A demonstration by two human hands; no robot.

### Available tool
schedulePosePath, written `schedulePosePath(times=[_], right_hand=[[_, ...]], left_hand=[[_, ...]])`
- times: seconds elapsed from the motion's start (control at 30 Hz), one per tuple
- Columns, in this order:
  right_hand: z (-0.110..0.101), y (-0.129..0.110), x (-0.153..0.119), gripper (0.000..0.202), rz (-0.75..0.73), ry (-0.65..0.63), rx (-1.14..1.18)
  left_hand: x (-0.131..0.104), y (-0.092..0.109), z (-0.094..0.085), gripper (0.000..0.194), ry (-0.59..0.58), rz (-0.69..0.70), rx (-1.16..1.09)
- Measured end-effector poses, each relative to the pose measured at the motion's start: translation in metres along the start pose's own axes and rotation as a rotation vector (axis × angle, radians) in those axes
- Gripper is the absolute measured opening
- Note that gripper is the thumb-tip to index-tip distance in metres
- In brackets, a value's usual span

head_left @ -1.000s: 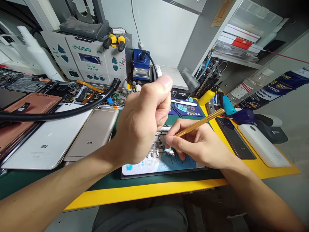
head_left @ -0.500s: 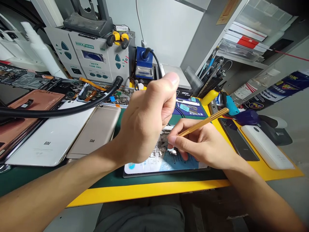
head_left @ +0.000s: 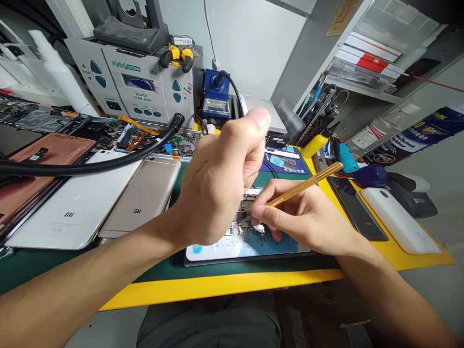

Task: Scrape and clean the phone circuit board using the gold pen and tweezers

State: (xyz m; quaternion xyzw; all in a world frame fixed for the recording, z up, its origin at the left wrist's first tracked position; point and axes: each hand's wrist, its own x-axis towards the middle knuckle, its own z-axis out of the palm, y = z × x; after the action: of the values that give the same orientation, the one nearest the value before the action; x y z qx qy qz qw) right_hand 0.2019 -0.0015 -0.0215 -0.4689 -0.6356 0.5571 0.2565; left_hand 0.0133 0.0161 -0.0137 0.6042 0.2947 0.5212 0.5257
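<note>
Fingers [head_left: 266, 214] of the right hand [head_left: 308, 224] are pinching a golden-handled tool [head_left: 302, 186] as I watch through the head camera, its thin tip down at a circuit board [head_left: 246, 205]. That board lies on a white-and-blue platform [head_left: 213, 252] set in from the near edge of the desk [head_left: 224, 288]. I see the left hand [head_left: 217, 179] raised in front of the platform's left part, curled into a fist; whether it grips anything I cannot tell.

Among containers, I make out a black mesh holder [head_left: 312, 124] towards the desk's far right corner, scissors [head_left: 325, 101] and other slim tools standing in it. Just beside it is a yellow bottle [head_left: 313, 146]; farther right come a clear bottle [head_left: 373, 135] with a red-and-white label and a dark blue can [head_left: 416, 133], its lettering too blurred for me. A white spray bottle [head_left: 67, 79] is near the far left corner.

I can read QUICK, LEAD FREE, TEMP and POWER on the grey station [head_left: 108, 84] along the far edge, and MI logos on a white device [head_left: 70, 208] and a gold phone [head_left: 143, 193], side by side towards the left edge
</note>
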Motion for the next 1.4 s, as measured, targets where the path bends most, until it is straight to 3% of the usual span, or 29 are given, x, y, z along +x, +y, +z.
schedulePosePath(times=[0.57, 0.8, 1.0, 1.4], right_hand=[[0.001, 0.001, 0.0, 0.017, 0.013, -0.006, 0.026], [0.001, -0.001, 0.0, 0.02, 0.026, 0.02, 0.119], [0.006, -0.002, -0.002, 0.019, 0.097, -0.036, 0.233], [0.011, -0.002, -0.003, 0.02, 0.134, -0.053, 0.167]], left_hand=[[0.001, -0.003, -0.002, 0.048, -0.013, 0.019, -0.001], [0.002, 0.0, 0.001, 0.046, 0.004, 0.011, -0.014], [0.002, -0.001, 0.0, 0.041, -0.013, 0.01, -0.032], [0.001, 0.0, 0.001, 0.036, -0.013, -0.019, -0.049]])
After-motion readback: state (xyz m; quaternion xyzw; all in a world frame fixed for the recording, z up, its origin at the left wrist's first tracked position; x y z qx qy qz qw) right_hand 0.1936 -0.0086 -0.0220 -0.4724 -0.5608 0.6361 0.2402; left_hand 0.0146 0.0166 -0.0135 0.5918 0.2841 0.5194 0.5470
